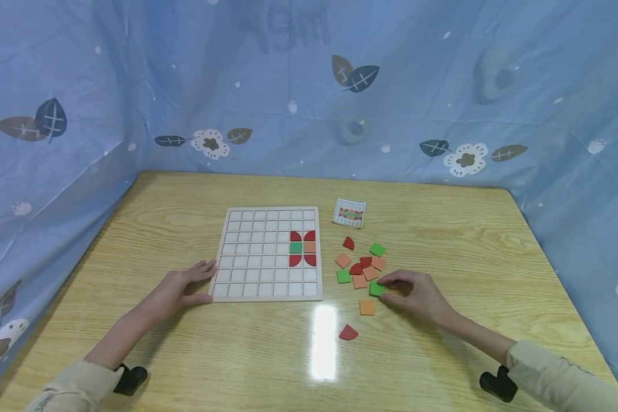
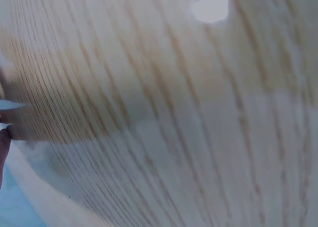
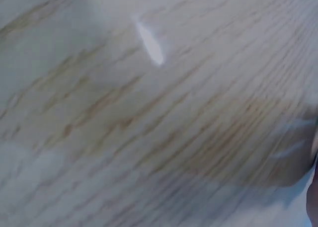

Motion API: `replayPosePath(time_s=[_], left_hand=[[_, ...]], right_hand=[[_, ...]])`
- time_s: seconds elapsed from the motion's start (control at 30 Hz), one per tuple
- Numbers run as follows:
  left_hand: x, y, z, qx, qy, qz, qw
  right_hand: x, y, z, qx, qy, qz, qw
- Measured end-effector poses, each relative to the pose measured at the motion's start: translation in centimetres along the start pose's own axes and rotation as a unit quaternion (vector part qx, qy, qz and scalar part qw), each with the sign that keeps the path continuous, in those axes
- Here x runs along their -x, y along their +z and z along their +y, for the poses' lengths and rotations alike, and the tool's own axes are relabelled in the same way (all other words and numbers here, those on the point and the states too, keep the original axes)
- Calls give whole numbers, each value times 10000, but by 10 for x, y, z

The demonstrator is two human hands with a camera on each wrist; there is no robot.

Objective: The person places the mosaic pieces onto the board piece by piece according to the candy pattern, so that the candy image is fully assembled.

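Note:
A pale wooden grid board (image 1: 257,274) lies left of the middle of the table in the head view. In its right columns sit several red quarter-circle tiles, a green square (image 1: 296,248) and an orange square (image 1: 309,247). My left hand (image 1: 177,292) rests at the board's lower left edge, fingers and thumb touching the rim. With thumb and forefinger, my right hand (image 1: 417,294) pinches a green square tile (image 1: 376,289) at the near side of the loose pile. Both wrist views show mostly tabletop, with only a sliver of each hand.
Loose orange, red and green tiles (image 1: 359,281) lie right of the board. Nearer me are an orange square (image 1: 367,307) and a red quarter-circle (image 1: 348,332). A small pattern card (image 1: 349,222) lies behind the pile. Blue patterned cloth (image 1: 298,143) hangs around the table.

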State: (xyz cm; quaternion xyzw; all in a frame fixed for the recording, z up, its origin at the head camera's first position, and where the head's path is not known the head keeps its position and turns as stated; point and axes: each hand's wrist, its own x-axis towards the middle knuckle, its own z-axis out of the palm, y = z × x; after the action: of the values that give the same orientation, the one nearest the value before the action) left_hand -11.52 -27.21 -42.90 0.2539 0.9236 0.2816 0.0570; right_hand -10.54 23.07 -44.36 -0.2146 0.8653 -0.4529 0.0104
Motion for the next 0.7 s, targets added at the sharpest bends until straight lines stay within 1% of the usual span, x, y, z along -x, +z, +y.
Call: replayPosePath(time_s=[0.1,0.17,0.33,0.5,0.63,0.7], left_hand=[[0,0,1,19,33,14,10000],[0,-1,2,45,-22,-7,10000],[0,-2,2,86,-170,-91,9998],[0,-2,2,78,-164,-102,9998],[0,-2,2,31,-85,-74,9999],[0,-2,3,29,-59,-59,10000]], right_hand=[[-1,-2,-2,-177,-93,-37,9998],[-3,-2,-3,-368,-114,-62,9992],[-14,0,-10,-850,20,-64,9964],[-27,9,-21,-1380,158,-57,9903],[-35,20,-35,-1624,192,-134,9865],[-41,24,-42,-1684,198,-112,9855]])
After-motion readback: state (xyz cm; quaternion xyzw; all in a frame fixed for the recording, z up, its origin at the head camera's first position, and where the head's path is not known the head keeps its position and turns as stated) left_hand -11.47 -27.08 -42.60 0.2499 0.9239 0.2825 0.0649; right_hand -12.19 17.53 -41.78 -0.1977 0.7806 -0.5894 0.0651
